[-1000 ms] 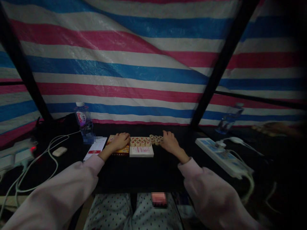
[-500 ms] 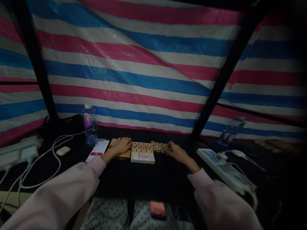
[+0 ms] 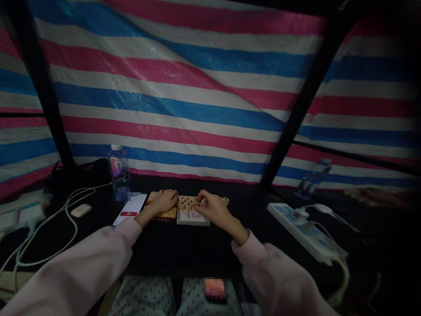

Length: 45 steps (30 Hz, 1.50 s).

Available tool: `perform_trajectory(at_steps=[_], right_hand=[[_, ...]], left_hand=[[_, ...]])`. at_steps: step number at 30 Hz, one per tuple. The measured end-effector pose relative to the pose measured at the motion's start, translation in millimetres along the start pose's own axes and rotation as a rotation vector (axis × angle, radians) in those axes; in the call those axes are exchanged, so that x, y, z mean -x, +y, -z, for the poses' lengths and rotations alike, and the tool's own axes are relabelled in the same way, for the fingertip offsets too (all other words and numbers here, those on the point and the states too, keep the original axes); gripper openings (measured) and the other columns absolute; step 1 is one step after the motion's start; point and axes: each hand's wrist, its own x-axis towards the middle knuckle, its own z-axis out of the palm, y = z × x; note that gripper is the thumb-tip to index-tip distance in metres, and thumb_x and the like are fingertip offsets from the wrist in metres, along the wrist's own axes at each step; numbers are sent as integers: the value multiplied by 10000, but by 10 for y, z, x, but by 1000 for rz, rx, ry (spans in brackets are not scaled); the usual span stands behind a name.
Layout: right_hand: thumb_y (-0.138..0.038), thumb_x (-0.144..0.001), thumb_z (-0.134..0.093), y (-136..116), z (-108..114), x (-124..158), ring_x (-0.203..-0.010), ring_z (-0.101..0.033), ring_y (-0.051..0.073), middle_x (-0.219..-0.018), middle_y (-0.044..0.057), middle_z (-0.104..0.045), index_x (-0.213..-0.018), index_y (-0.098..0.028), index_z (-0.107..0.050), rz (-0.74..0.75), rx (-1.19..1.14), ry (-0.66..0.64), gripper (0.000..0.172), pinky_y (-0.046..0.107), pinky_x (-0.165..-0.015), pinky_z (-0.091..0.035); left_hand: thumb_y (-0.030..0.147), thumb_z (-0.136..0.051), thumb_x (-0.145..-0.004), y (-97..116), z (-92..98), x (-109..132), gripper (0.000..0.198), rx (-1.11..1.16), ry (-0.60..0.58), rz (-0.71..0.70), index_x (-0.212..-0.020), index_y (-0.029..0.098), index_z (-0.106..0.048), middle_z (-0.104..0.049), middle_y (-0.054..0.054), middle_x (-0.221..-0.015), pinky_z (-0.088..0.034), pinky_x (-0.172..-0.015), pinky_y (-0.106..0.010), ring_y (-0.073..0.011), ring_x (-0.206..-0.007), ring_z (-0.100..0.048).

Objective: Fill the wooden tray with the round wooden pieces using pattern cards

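Note:
My left hand (image 3: 165,201) lies with its fingers stretched over a yellow and orange printed box (image 3: 168,215). Right beside that box is a white tray (image 3: 193,222) with round wooden Chinese chess pieces (image 3: 185,203) standing in it, red characters on top. My right hand (image 3: 212,208) is over the tray's right part, thumb and fingers pinched on a Chinese chess piece that the fingers mostly hide. Behind this hand, a loose piece (image 3: 226,200) shows on the black table; others there are covered by the hand.
A phone (image 3: 130,209) with a lit screen lies left of the box, near a water bottle (image 3: 119,169). Farther left are a white earbud-type case (image 3: 81,210) and white cables. A power strip (image 3: 301,232) with plugs and another bottle (image 3: 312,179) stand at the right.
My right hand has moved left from the loose pieces on the table to above the tray. The left hand stays on the box. The view has shifted slightly.

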Motion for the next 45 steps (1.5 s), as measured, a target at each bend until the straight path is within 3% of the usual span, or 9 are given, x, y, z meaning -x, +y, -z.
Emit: perform_trajectory(at_steps=[6, 12, 23, 26, 30, 34, 37, 41, 45], right_hand=[[-267, -764, -619, -111, -351, -52, -710, -565, 140, -776, 10, -631, -794, -190, -569, 56, 36, -185, 96, 226, -594, -313], [-167, -683, -634, 11, -327, -167, -669, -527, 122, -762, -8, -618, -750, -189, -574, 38, 65, -315, 92, 220, -562, -286], [-174, -741, -595, -112, -515, -202, -719, -572, 153, -808, 18, -645, -864, -191, -589, 77, 104, -216, 124, 235, -585, -317], [-154, -746, -577, -120, -441, -195, -717, -584, 142, -790, 4, -655, -856, -198, -610, 72, 86, -258, 124, 224, -590, -330], [-174, -802, -525, -41, -163, -168, -764, -606, 141, -831, 2, -672, -895, -230, -649, 49, 103, -250, 164, 220, -614, -350], [-178, -808, -513, 234, 200, -105, -874, -623, 182, -956, 19, -675, -975, -266, -659, -112, 249, -198, 238, 241, -651, -382], [-173, -768, -564, 516, 386, -22, -940, -617, 222, -1044, 61, -654, -1063, -249, -642, -259, 351, -243, 314, 267, -692, -416], [-162, -737, -613, 800, 405, 104, -1005, -599, 232, -1114, 79, -627, -1129, -233, -613, -311, 330, -272, 398, 276, -744, -437], [-219, -761, -616, 916, 258, 154, -966, -602, 207, -1043, 47, -646, -1025, -243, -642, -280, 223, -199, 267, 261, -730, -436]], left_hand=[[282, -309, -919, 7, 5, 2, 301, -5, -7, 3, -1026, 214, -582, -629, -88, -1117, -382, -908, -394, -233, -1046, -571], [290, -292, -926, 18, 21, 20, 313, 6, -1, -4, -1036, 205, -572, -625, -92, -1118, -377, -909, -392, -236, -1065, -560], [310, -268, -934, 34, 33, 31, 334, -21, 6, -3, -1001, 192, -574, -629, -102, -1083, -394, -868, -392, -248, -1022, -575], [316, -267, -936, 28, 23, 25, 338, -20, 3, 1, -1017, 197, -574, -630, -96, -1089, -392, -874, -390, -243, -1026, -574], [336, -256, -941, 15, 8, 10, 363, -11, -1, 5, -1059, 201, -572, -624, -96, -1111, -386, -888, -410, -250, -1049, -565], [357, -243, -947, 9, 9, 7, 385, 0, -4, 1, -1077, 204, -571, -622, -94, -1122, -382, -896, -416, -249, -1061, -562], [357, -242, -949, 8, 10, 10, 385, 6, -3, -1, -1082, 205, -570, -621, -95, -1131, -377, -903, -409, -241, -1062, -561], [357, -249, -947, 0, -6, 6, 379, 9, -4, 6, -1086, 201, -566, -620, -97, -1131, -379, -901, -413, -242, -1067, -559], [352, -250, -946, -9, -17, -1, 381, 6, -4, 5, -1084, 194, -567, -619, -99, -1131, -382, -892, -414, -246, -1065, -559]])
